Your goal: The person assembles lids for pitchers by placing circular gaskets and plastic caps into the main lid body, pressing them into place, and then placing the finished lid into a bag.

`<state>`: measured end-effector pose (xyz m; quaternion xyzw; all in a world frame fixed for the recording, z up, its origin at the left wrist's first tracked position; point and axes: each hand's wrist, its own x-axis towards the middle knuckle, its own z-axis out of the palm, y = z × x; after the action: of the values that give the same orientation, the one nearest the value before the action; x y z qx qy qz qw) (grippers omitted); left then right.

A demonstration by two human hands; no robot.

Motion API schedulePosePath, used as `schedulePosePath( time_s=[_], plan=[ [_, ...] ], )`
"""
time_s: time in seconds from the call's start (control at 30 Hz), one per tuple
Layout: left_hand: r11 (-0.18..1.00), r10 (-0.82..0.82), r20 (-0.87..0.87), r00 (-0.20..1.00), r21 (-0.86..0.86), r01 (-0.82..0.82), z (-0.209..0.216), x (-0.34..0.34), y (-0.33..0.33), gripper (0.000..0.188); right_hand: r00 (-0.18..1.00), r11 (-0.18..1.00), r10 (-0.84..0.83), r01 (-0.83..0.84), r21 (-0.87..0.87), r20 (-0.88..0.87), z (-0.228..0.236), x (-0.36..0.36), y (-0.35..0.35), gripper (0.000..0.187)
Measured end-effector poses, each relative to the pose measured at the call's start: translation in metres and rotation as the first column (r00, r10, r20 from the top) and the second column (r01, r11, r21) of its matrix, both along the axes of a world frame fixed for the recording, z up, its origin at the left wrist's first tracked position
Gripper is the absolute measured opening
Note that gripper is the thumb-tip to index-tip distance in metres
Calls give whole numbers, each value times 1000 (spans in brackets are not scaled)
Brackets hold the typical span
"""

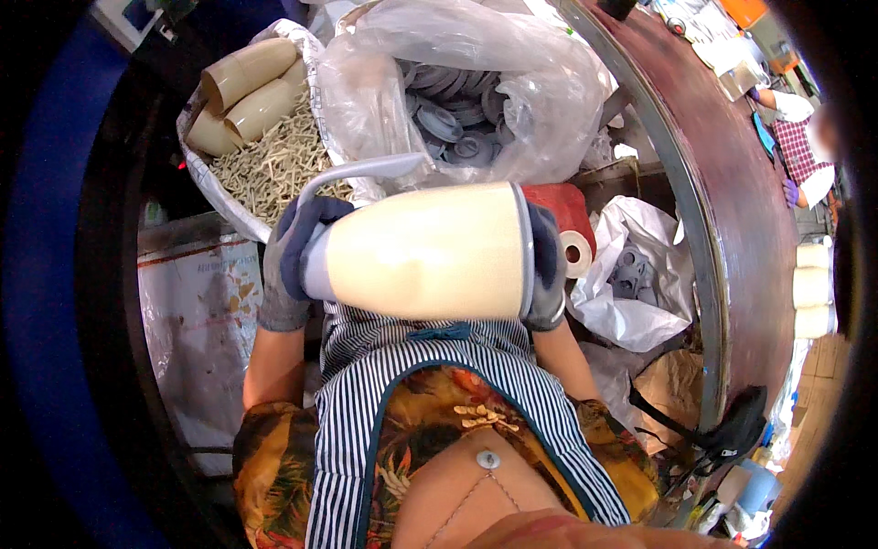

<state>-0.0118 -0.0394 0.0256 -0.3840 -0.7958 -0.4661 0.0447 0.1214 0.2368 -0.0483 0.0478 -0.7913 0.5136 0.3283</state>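
Observation:
A cream vacuum jug (pixel 425 252) lies sideways in front of my apron, gripped at both ends. My left hand (pixel 300 247), in a dark blue and grey work glove, wraps round its narrow grey neck end. From that end a grey curved handle (pixel 366 170) sticks out along the jug's far side. My right hand (pixel 547 265), gloved the same way, presses against the wide end with its grey rim. Part of the right fingers is hidden behind that end.
At the far left a white sack (pixel 197 169) holds cream shells (pixel 247 75) and many small pale pieces. Beside it a clear plastic bag (pixel 366 101) contains grey round parts. Another white bag (pixel 654 311) with grey parts sits at right, near a long table (pixel 677 119). A co-worker (pixel 805 151) stands beyond.

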Motion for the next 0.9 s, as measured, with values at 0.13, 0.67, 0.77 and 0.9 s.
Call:
schedulePosePath(
  time_s=[0.13,0.67,0.77,0.9],
  plan=[
    [909,-411,-187,892,-162,384,33,16,5,31,842,925,355,-254,-281,406,-102,-23,12,44],
    [876,-283,-609,741,150,458,89,-18,134,53,451,511,-769,860,-11,-452,109,122,97,45],
    [926,-350,-202,915,75,371,20,-30,133,45,64,28,-882,996,83,-466,135,186,187,55],
    [931,-347,-80,935,-152,332,-91,-72,141,36,-321,-277,-945,665,694,-69,145,227,335,70]
  ],
)
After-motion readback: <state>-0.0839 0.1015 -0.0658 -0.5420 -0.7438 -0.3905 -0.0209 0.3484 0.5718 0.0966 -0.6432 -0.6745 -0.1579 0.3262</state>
